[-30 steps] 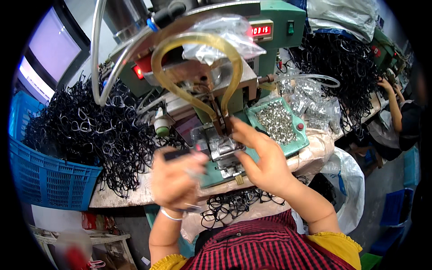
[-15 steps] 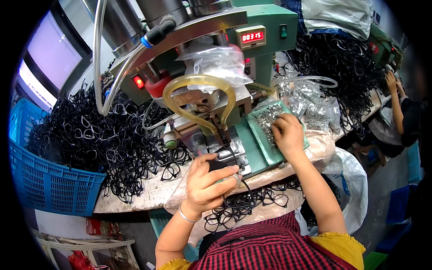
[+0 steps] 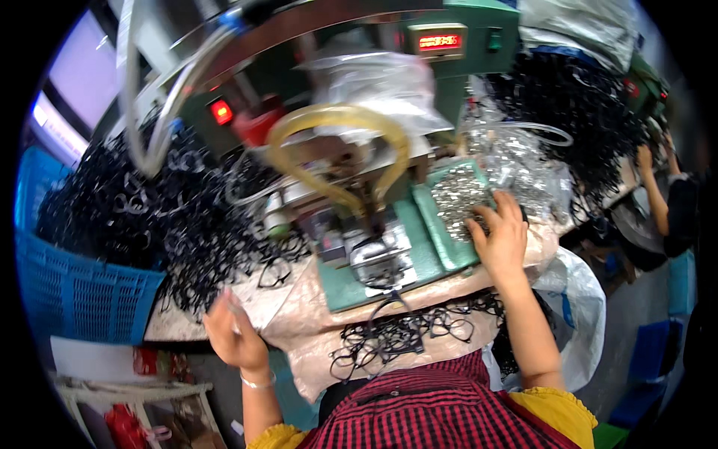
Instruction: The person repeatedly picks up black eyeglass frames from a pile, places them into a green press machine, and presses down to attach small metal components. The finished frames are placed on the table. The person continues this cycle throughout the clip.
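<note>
Right hand (image 3: 499, 238) is down in the green tray (image 3: 449, 254) of small silver parts (image 3: 458, 196), fingers spread and curled into the pile. Can't tell if that grip has actually pinched a part, the fingertips are buried and it's blurry. The tray sits right under the palm, and just left of that hand is the press (image 3: 378, 254) with its metal fixture, a yellow hose (image 3: 340, 127) looping over it.

Left hand (image 3: 233, 334) is low at the near table (image 3: 224, 314) edge, well apart from the right one. Its grip looks loosely closed, fingers bent in, and there seems to be something thin and pale at the fingertips, but it's too smeared to say what, or whether it's really held. Just above that hand, a big heap of black frames (image 3: 149, 217) spills across the table, and farther out to its left is a blue basket (image 3: 71, 299).

Between the two hands, closer to the body, a smaller tangle of black frames (image 3: 396, 337) lies on the beige cloth (image 3: 314, 314) hanging over the table edge. A clear bag (image 3: 523, 161) sits just beyond the right hand's fingers, past the tray. Off to the far right, another person's arm (image 3: 654, 194) is at work by more black frames.
</note>
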`<state>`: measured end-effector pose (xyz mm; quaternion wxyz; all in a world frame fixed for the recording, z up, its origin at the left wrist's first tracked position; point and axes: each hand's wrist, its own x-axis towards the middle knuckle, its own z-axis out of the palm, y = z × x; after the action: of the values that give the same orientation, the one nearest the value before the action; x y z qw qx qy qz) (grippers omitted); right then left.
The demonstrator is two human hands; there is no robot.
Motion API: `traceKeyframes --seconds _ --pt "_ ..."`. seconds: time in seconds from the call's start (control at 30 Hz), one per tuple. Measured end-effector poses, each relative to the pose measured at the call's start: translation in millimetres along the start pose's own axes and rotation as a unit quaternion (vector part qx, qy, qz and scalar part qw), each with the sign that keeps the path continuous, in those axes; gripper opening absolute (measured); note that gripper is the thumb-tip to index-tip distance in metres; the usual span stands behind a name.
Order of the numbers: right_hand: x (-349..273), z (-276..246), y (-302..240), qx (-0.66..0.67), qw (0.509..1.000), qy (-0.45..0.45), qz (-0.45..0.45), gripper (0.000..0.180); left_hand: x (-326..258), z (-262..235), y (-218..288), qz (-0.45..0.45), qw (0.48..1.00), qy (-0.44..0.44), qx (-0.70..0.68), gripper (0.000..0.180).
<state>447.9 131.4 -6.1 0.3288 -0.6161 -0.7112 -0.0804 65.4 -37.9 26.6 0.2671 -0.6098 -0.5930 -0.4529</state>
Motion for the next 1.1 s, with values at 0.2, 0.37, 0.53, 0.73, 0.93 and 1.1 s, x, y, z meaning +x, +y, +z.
traceKeyframes --seconds 0.2,0.37,0.53,0.73,0.93,1.1 --pt "20 13 -4 0.055 0.996 0.015 -0.062 0.009 80 -9 -17 -0.047 0.999 -0.016 -0.019 0.011" --pt "35 24 -17 0.122 0.992 0.018 -0.025 0.011 109 35 5 0.032 0.96 -0.277 0.037 0.015" --pt "17 22 -8 0.348 0.922 -0.004 0.171 0.012 38 91 -44 0.037 0.909 -0.34 0.237 0.025" --pt "-19 9 16 0.454 0.859 -0.014 0.237 0.017 53 82 -81 0.053 0.915 -0.372 0.144 0.026" --pt "24 -31 -74 0.467 0.879 -0.076 0.066 0.017 82 52 -73 -0.199 0.916 -0.344 0.048 0.038" --pt "26 0 -114 0.52 0.854 -0.001 0.037 0.031 10 65 -58 -0.437 0.861 -0.041 -0.257 0.023"
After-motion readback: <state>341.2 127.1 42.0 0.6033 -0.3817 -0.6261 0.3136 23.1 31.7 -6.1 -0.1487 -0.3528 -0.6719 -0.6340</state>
